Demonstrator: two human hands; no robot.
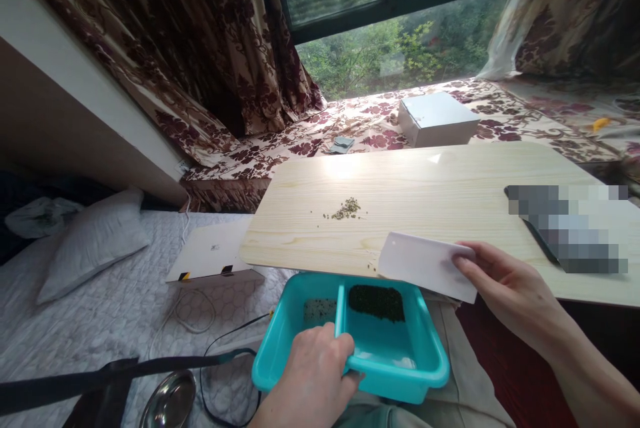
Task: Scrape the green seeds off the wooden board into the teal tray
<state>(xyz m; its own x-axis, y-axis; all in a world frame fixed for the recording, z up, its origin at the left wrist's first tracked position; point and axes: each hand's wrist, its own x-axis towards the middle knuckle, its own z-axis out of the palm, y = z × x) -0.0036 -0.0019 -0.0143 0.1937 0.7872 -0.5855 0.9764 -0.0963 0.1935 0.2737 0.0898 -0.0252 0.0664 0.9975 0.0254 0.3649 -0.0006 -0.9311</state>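
Bed: one, with a quilted white cover, running along the left side. Table: one, with a pale wood-grain top and rounded corners at the left end. Its surface shows between the central seed pile and a dark-edged slab, one, mostly blurred, towards the right end.

Tub: one, turquoise, just below the table's near edge. One divider makes two compartments: pale specks lie in the left, and a dark green heap sits against the far wall of the right, leaving open floor nearer the person.

White boxes: two. The ledge box stands just beyond the table's far edge; the bed box lies beside the left end, with two dark tabs and one small lid mark that I cannot read from here.

Hands: two. The left hand is closed around the tub's near side at the divider. The right hand pinches one white card between thumb and fingers; the card slants across the table's near edge, above the tub's right compartment.

Seed pile: one, greenish brown, mid-table, seeds too small to count. A few stray seeds lie at the near edge, just left of the card.
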